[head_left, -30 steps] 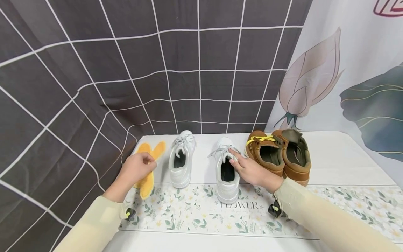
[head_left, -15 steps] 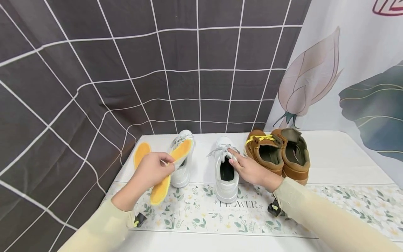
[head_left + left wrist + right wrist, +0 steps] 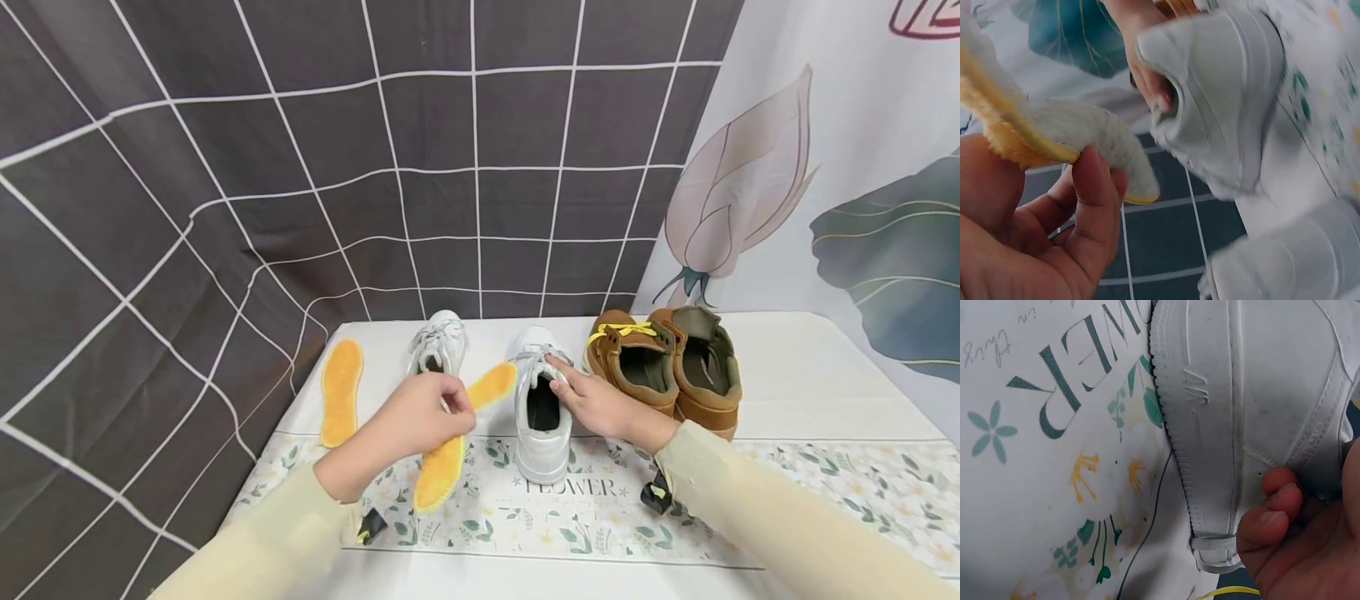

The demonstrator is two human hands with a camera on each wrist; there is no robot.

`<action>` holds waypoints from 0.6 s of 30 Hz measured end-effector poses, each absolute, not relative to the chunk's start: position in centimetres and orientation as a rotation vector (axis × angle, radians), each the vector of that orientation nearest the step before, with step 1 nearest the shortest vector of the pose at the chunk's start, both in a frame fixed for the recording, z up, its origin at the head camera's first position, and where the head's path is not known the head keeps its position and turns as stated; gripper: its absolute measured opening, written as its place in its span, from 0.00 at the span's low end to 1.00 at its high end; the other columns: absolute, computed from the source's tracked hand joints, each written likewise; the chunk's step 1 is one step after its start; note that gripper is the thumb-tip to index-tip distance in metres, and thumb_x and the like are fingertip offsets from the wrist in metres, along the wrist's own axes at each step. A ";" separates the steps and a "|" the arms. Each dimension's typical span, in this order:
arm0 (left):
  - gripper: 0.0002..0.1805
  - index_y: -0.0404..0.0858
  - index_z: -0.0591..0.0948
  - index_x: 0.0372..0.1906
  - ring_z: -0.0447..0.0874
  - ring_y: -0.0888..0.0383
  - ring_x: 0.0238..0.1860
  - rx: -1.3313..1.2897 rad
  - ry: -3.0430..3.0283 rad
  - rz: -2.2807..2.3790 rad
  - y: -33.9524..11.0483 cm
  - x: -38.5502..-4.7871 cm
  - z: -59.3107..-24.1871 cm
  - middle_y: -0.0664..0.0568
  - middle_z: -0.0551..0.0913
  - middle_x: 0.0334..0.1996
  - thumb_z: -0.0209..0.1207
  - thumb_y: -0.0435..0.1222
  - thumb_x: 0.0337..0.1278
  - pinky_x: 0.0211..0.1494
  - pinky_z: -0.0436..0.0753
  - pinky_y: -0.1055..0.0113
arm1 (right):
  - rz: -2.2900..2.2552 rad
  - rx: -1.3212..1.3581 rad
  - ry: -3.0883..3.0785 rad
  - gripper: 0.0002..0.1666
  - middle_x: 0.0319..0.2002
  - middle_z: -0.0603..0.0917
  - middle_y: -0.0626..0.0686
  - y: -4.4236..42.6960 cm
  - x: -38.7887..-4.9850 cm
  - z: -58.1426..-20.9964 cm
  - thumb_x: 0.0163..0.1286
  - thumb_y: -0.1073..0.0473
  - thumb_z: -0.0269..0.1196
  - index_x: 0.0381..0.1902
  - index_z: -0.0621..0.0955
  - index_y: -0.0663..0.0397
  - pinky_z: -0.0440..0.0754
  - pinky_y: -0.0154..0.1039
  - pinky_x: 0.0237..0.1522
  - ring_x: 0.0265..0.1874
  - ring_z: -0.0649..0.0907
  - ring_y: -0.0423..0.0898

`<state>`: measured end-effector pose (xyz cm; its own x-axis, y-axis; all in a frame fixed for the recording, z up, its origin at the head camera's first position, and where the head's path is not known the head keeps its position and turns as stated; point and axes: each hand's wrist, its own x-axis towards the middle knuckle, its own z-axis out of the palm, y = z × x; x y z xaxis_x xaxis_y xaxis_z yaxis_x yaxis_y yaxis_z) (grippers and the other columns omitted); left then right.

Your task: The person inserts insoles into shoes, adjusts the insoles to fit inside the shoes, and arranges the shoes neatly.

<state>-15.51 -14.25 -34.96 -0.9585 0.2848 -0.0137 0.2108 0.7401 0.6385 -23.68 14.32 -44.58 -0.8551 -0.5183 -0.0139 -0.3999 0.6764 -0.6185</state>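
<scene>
My left hand (image 3: pixel 420 412) pinches a yellow fuzzy insole (image 3: pixel 439 477) near its middle, and the insole bends on both sides of the fingers. Its pale underside shows in the left wrist view, with the thumb and fingers on its edge. The insole's front end is just left of a white sneaker (image 3: pixel 543 460) with grey laces. My right hand (image 3: pixel 600 406) grips that sneaker by the side of its opening, thumb at the inner rim. In the right wrist view, curled fingers (image 3: pixel 1272 512) lie against the sneaker's white side. The dark inside of the shoe is visible.
Another white sneaker (image 3: pixel 444 337) stands behind my left hand, partly hidden. A second yellow insole (image 3: pixel 341 392) lies at the table's left. Two brown shoes (image 3: pixel 697 367), one with yellow laces, stand right of my right hand. A dark grid-patterned cloth (image 3: pixel 517 200) hangs behind.
My left hand has lifted one insole off the other and carried it right, past the left sneaker, toward the held one. My right hand has stayed on its sneaker.
</scene>
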 end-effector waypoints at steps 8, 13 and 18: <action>0.05 0.47 0.80 0.22 0.72 0.63 0.18 0.529 2.708 0.899 -11.1 -15.8 -35.0 0.61 0.74 0.15 0.63 0.36 0.50 0.26 0.74 0.68 | -0.951 -0.760 2.643 0.36 0.75 0.63 0.64 14.6 -23.8 -44.3 0.83 0.42 0.40 0.81 0.49 0.48 0.60 0.61 0.74 0.74 0.64 0.61; 0.08 0.45 0.88 0.38 0.73 0.62 0.23 0.522 2.689 0.802 -9.6 -16.2 -35.2 0.60 0.78 0.21 0.64 0.38 0.51 0.29 0.75 0.68 | -0.928 -0.754 2.638 0.37 0.51 0.83 0.64 14.7 -23.9 -44.3 0.83 0.41 0.39 0.82 0.49 0.48 0.65 0.58 0.71 0.59 0.79 0.59; 0.13 0.43 0.90 0.42 0.78 0.63 0.27 0.523 2.693 0.746 -8.6 -16.8 -35.3 0.62 0.85 0.29 0.62 0.40 0.53 0.32 0.78 0.69 | -0.935 -0.755 2.638 0.36 0.51 0.83 0.62 14.9 -23.9 -44.2 0.83 0.43 0.39 0.82 0.49 0.47 0.66 0.57 0.71 0.58 0.79 0.55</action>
<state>-16.82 -8.60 -35.30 -0.8895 0.4182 -0.1841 0.2638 0.7990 0.5404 -23.90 14.86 -44.25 -0.8368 -0.5448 -0.0535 -0.3896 0.6613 -0.6410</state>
